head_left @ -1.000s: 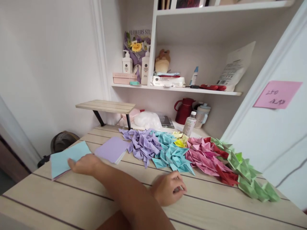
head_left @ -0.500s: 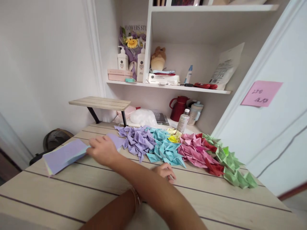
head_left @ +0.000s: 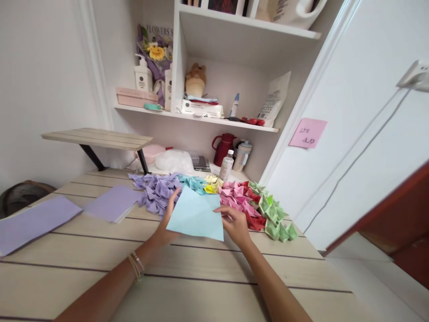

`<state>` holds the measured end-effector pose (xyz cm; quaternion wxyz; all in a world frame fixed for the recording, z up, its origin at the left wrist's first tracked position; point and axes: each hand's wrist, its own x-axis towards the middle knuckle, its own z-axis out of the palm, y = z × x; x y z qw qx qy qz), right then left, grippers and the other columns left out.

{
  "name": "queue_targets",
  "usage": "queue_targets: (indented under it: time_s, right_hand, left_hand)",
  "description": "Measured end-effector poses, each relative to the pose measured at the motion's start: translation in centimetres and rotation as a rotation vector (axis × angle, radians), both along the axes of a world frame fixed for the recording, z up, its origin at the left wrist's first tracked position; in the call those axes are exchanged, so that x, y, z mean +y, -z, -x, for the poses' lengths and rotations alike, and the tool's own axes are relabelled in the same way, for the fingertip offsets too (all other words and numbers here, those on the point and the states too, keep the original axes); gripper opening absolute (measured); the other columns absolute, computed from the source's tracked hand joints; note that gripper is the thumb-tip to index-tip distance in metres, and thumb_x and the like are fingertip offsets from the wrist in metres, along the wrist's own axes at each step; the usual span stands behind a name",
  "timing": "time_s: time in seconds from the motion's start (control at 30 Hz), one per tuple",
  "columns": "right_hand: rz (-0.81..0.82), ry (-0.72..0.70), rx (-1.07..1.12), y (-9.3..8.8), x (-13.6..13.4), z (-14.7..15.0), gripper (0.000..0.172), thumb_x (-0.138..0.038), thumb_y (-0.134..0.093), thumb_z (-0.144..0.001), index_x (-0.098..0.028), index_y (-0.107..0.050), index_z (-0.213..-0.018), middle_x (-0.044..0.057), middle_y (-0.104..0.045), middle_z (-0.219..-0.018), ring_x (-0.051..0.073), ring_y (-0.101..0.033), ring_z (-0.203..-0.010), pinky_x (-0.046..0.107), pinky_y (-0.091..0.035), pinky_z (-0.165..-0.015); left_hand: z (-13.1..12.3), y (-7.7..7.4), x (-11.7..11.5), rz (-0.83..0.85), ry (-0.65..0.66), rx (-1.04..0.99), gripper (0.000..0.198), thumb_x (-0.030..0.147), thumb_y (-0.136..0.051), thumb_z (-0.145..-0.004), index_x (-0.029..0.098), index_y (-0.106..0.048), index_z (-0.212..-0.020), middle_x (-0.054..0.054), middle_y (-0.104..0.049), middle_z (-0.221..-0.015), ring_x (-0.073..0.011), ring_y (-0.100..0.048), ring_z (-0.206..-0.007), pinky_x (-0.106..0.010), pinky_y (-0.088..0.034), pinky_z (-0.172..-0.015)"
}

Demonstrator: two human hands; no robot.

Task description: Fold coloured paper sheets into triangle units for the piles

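Observation:
Both hands hold a light blue square sheet of paper (head_left: 197,214) just above the wooden table (head_left: 187,286). My left hand (head_left: 166,226) grips its left edge with the fingers behind the sheet. My right hand (head_left: 234,223) pinches its right corner. Behind the sheet lies a row of folded paper pieces: purple (head_left: 156,190), light blue (head_left: 194,182), yellow (head_left: 212,185), pink (head_left: 236,197), red (head_left: 253,217) and green (head_left: 276,219).
Two purple paper stacks (head_left: 112,203) (head_left: 31,221) lie on the left of the table. A small riser shelf (head_left: 97,138), a red jug (head_left: 224,148), a bottle (head_left: 226,165) and a cup stand at the back. Wall shelves hold bottles and boxes. A pink note (head_left: 307,133) sticks to the door on the right.
My right arm drew back from the stack at the left, where it lay crossed over my left arm. A light blue sheet came off that stack, leaving purple on top; both hands now hold it in front.

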<state>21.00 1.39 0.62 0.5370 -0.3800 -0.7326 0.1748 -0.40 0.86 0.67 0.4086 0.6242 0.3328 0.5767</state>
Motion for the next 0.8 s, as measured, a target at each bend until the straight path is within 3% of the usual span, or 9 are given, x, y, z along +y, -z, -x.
queue_targets:
  time_s: [0.1, 0.23, 0.3, 0.43, 0.57, 0.7, 0.8]
  right_hand:
    - [0.114, -0.053, 0.108, 0.4, 0.6, -0.8, 0.016, -0.019, -0.059, -0.071, -0.018, -0.066, -0.086, 0.007, -0.068, -0.089, 0.020, -0.065, -0.080, 0.034, -0.053, -0.070]
    - [0.163, -0.169, 0.125, -0.2, 0.3, -0.8, 0.026, -0.019, -0.063, -0.069, -0.020, -0.065, -0.094, 0.007, -0.066, -0.098, 0.020, -0.063, -0.090, 0.034, -0.052, -0.077]
    - [0.178, -0.205, 0.101, -0.6, -0.1, -0.5, 0.026, -0.020, -0.065, -0.068, -0.021, -0.066, -0.094, 0.007, -0.066, -0.098, 0.020, -0.062, -0.091, 0.033, -0.052, -0.076]
    - [0.186, -0.130, 0.161, -0.7, -0.6, 0.3, 0.009, -0.025, -0.064, -0.070, -0.018, -0.068, -0.076, 0.005, -0.067, -0.079, 0.018, -0.062, -0.073, 0.029, -0.051, -0.066]
    - [0.281, -0.081, 0.347, -0.2, -0.7, 1.3, 0.017, -0.032, -0.066, -0.070, -0.016, -0.058, -0.067, 0.000, -0.062, -0.062, 0.015, -0.060, -0.059, 0.026, -0.049, -0.055]
    - [0.372, -0.176, 0.549, 0.1, -0.9, 2.3, 0.030, -0.035, -0.066, -0.070, -0.020, -0.049, -0.090, -0.001, -0.063, -0.066, 0.016, -0.063, -0.062, 0.030, -0.053, -0.061]
    - [0.380, -0.174, 0.560, 0.3, -1.3, 3.0, 0.045, -0.037, -0.059, -0.077, -0.022, -0.038, -0.114, -0.001, -0.061, -0.063, 0.017, -0.065, -0.059, 0.032, -0.055, -0.059]
  left_hand:
    - [1.4, 0.0, 0.5, 0.059, 0.100, -0.007, 0.053, 0.028, -0.071, -0.065, 0.020, -0.053, -0.114, -0.010, -0.064, -0.101, -0.0229, -0.062, -0.086, -0.031, -0.050, -0.071]
    - [2.3, 0.0, 0.9, 0.007, 0.045, 0.109, 0.025, 0.026, -0.073, -0.060, 0.016, -0.070, -0.082, -0.009, -0.066, -0.088, -0.0229, -0.062, -0.080, -0.029, -0.050, -0.066]
    - [2.3, -0.2, 1.0, -0.019, 0.011, 0.153, 0.022, 0.027, -0.073, -0.059, 0.017, -0.071, -0.078, -0.008, -0.066, -0.087, -0.0230, -0.062, -0.079, -0.029, -0.050, -0.066]
    - [1.9, -0.3, 0.9, -0.011, -0.084, 0.129, 0.021, 0.028, -0.075, -0.055, 0.016, -0.071, -0.073, -0.007, -0.067, -0.081, -0.0221, -0.062, -0.077, -0.029, -0.051, -0.066]
    - [1.3, 0.0, 1.0, 0.130, -0.116, 0.013, 0.023, 0.031, -0.073, -0.058, 0.013, -0.064, -0.071, -0.004, -0.067, -0.069, -0.0183, -0.063, -0.066, -0.030, -0.053, -0.065]
    - [0.9, -0.2, 0.9, 0.136, -0.166, -0.154, 0.032, 0.029, -0.072, -0.062, 0.018, -0.047, -0.080, 0.001, -0.066, -0.068, -0.0149, -0.064, -0.061, -0.029, -0.055, -0.060]
    - [0.6, -0.4, 0.8, 0.107, -0.202, -0.239, 0.040, 0.029, -0.070, -0.064, 0.022, -0.035, -0.082, 0.006, -0.063, -0.063, -0.0136, -0.064, -0.053, -0.028, -0.055, -0.055]
